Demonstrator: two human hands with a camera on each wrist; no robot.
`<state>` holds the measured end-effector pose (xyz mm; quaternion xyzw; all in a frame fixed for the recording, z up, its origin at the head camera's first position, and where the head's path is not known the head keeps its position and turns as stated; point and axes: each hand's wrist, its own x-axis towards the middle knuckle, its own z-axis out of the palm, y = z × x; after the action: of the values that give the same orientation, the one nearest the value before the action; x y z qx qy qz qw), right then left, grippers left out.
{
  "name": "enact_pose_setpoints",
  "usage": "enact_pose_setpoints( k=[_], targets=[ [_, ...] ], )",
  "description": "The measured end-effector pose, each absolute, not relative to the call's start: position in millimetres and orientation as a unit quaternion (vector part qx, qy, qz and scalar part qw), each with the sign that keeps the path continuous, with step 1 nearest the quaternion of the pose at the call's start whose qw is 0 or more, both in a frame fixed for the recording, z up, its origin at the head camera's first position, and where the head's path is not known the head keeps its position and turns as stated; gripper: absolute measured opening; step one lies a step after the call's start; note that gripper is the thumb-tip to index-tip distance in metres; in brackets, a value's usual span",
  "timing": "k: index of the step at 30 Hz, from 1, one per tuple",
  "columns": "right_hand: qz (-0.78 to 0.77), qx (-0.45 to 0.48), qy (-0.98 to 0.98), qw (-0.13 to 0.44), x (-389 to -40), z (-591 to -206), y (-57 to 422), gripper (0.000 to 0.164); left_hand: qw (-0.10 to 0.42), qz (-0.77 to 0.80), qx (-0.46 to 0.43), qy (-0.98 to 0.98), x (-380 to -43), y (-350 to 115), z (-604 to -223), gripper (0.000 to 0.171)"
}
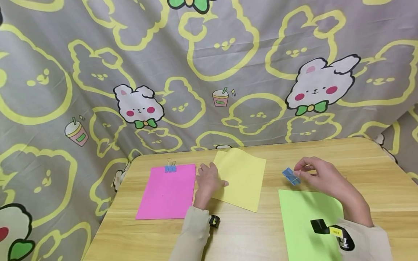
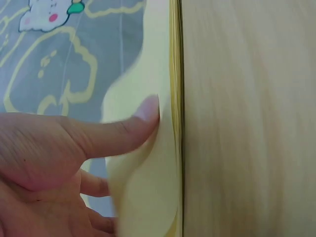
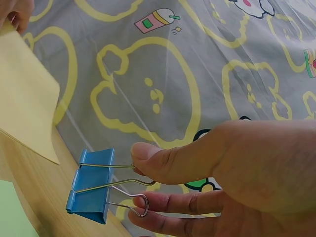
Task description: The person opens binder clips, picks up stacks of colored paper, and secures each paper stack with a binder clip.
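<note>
On the middle of the wood-grain desk [image 1: 241,233], the yellow paper stack [image 1: 243,177] is sitting slightly skewed, between pink paper [image 1: 166,195] to its left and green paper [image 1: 302,217] to its right, nearer me. My left grip [image 1: 209,180] is holding the yellow stack by its left edge: thumb bearing on the face, fingers reaching round and partly disappearing behind the sheets. Several sheet edges are showing in the left wrist view; paper is bowing around my thumb.

My right grip [image 1: 321,175] is pinching a blue binder clip [image 1: 289,174] by its wire handles, thumb on one side, fingers on the other. Clip body is hanging in the air, right of the yellow stack and well apart from it, just beyond the green paper's far edge in the head view. I'm not managing to tell how far the clip's mouth is spreading.

Green paper is lying flat, my right forearm and cuff partly covering it in the head view. Pink paper is lying flat too, just left of my left grip, with a second blue clip [image 1: 170,169] biting its far edge.

Behind the desk, a grey curtain [image 1: 196,54] is hanging, showing yellow outlines, white rabbits wearing green bows, and drink cups. I'm wearing beige sleeves [image 1: 189,235]; black gear [image 1: 214,221] is riding at each cuff.
</note>
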<state>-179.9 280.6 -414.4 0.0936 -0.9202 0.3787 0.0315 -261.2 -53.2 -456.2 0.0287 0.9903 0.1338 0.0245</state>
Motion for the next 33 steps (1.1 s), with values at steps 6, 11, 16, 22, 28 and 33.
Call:
enact_pose_setpoints(
  k=[6,11,16,22,28,33],
  targets=[
    [0.379,0.093,-0.920,0.025,-178.9,-417.2,281.1,0.005,0.037,0.134,0.019,0.990,-261.8,-52.6,-458.9,0.100],
    [0.381,0.095,-0.919,0.027,-176.5,-418.5,282.5,0.005,0.047,0.168,0.024,0.984,-263.7,-49.5,-459.1,0.097],
    [0.377,0.096,-0.921,0.031,-174.4,-420.8,286.0,0.007,0.052,0.201,0.036,0.977,-262.6,-40.5,-457.9,0.091],
    [0.382,0.100,-0.918,0.036,-175.1,-419.8,286.2,0.009,0.046,0.248,0.030,0.967,-262.0,-37.5,-460.7,0.096],
    [0.380,0.101,-0.919,0.038,-177.5,-416.1,283.9,0.010,0.046,0.268,0.041,0.961,-262.3,-42.6,-463.3,0.106],
    [0.375,0.102,-0.921,0.039,-179.5,-415.3,282.6,0.005,0.048,0.273,0.052,0.959,-264.0,-47.8,-466.0,0.097]
  ],
)
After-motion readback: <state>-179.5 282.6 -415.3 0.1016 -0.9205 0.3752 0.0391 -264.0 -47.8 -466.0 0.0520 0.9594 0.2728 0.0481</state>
